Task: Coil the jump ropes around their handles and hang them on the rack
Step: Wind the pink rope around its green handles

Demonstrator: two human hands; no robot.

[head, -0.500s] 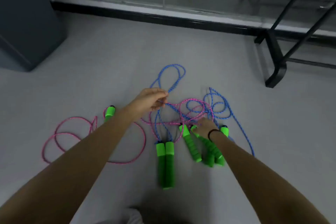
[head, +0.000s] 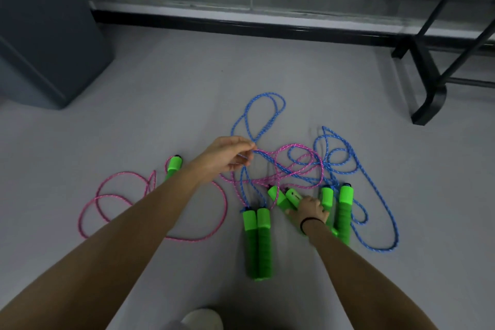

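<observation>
Grey floor [head: 160,88], tangled pink ropes [head: 296,145], green handles [head: 257,238], left grip [head: 225,155] pinching blue rope [head: 263,94], right grip [head: 310,209], closure unclear.

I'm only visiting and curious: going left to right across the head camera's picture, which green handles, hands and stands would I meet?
Lone green handle → left hand pinching a blue rope → side-by-side handle pair → right hand on a handle cluster → rightmost handle → black rack foot.

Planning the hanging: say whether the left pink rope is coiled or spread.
Spread: pink rope lies in loose loops on the floor.
</observation>
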